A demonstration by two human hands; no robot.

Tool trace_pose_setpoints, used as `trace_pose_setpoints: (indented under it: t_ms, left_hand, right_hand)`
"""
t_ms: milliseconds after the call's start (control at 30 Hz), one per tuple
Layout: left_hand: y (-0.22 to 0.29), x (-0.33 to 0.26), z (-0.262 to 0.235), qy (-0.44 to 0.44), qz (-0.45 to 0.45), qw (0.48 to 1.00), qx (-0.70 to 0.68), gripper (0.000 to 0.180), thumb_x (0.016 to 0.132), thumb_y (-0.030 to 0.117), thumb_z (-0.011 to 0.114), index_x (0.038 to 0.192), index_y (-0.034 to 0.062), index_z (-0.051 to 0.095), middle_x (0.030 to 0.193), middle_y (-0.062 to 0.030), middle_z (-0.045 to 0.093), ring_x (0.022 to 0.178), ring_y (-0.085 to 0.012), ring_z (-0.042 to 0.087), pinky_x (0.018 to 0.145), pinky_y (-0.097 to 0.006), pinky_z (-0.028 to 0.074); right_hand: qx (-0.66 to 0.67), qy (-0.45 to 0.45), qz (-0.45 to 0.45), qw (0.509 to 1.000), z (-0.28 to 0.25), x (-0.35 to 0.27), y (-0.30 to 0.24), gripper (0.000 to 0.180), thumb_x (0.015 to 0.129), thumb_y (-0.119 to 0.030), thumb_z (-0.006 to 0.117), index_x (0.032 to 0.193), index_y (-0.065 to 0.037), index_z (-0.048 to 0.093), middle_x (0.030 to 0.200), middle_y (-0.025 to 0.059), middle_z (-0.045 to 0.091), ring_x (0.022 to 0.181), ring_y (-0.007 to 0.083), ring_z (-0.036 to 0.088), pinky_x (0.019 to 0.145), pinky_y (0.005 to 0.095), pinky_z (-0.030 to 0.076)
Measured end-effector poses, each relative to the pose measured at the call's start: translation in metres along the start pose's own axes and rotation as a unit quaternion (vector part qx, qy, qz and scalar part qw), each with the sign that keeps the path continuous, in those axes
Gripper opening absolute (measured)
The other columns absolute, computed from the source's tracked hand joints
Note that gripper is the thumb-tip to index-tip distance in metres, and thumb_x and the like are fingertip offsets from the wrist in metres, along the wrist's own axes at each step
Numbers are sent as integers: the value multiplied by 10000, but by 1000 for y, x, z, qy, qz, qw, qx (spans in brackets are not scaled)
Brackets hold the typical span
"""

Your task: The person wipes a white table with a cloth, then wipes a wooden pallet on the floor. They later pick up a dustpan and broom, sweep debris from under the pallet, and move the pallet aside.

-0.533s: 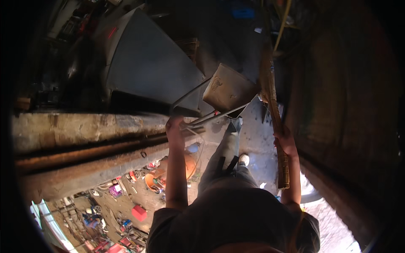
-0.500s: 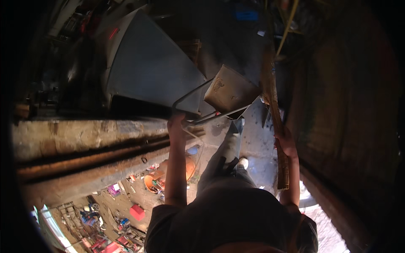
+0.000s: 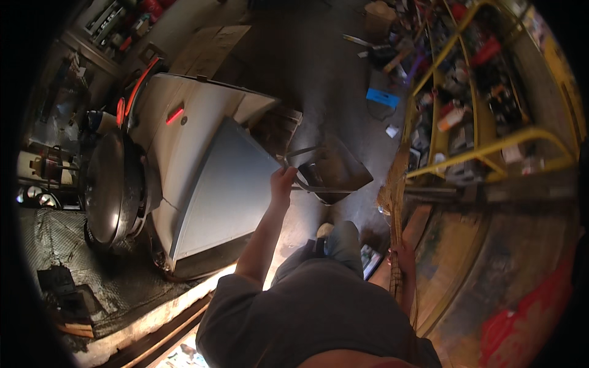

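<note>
My left hand [image 3: 283, 182] is closed around the bent metal-tube handle of a dustpan [image 3: 343, 168]. The pan is square, brown and worn, and hangs tilted ahead of my legs above the floor. On the right, my right hand [image 3: 404, 256] is wrapped around a straw broom [image 3: 397, 211]. The broom stands lengthwise along my right side, its bristly part spreading near the yellow rack. A large pale grey metal cabinet [image 3: 230, 178] lies just left of my left forearm. Blur hides the fine detail of the dustpan.
A yellow metal rack [image 3: 438, 104] crowded with goods fills the right. A blue flat piece [image 3: 382, 98] lies on the floor ahead. A big round metal pan [image 3: 107, 187] stands at left, with cardboard [image 3: 211, 52] behind the cabinet. A wooden panel [image 3: 472, 276] borders my right side.
I have moved forward past the threshold into the room, carrying the dustpan and broom. The rack and the round pan have come into view, and the dustpan has swung lower in the picture.
</note>
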State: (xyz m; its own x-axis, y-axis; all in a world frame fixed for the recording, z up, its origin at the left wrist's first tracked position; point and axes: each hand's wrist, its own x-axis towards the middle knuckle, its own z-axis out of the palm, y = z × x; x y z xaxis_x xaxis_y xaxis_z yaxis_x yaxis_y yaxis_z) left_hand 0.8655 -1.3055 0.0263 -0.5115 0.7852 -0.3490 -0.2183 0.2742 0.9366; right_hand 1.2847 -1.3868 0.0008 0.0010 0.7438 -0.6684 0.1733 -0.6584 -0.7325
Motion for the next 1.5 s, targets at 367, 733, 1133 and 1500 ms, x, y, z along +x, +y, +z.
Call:
trace_pose_setpoints:
  t_ms: [367, 733, 1133, 1500]
  left_hand:
    - [32, 245, 122, 129, 7, 992, 0, 248, 755, 237, 616, 694, -3, 628, 630, -64, 595, 595, -134, 539, 558, -289, 399]
    - [125, 453, 150, 270, -36, 953, -132, 206, 745, 203, 639, 688, 6, 615, 606, -16, 533, 572, -115, 479, 559, -270, 371]
    - [127, 708, 133, 432, -121, 861, -239, 294, 677, 258, 668, 752, -20, 612, 710, -88, 594, 666, -163, 546, 602, -344, 444]
    - [15, 907, 91, 591, -241, 756, -147, 302, 677, 307, 651, 748, 18, 598, 647, -63, 568, 484, -199, 539, 347, -342, 378]
  right_hand:
    - [-45, -79, 9, 996, -8, 263, -202, 185, 807, -126, 497, 936, 7, 511, 683, 103, 543, 467, 196, 550, 417, 316, 471]
    - [-160, -189, -40, 968, 100, 512, -496, 233, 802, -150, 501, 988, -14, 533, 732, 61, 568, 550, 159, 575, 471, 279, 488]
    - [-70, -369, 27, 926, 278, 711, -713, 531, 799, -63, 574, 1303, -44, 412, 1072, 115, 551, 814, 215, 614, 679, 336, 557]
    - [-320, -439, 94, 835, 439, 868, -868, 401, 824, -98, 589, 1204, -14, 491, 974, 103, 605, 724, 149, 586, 582, 263, 500]
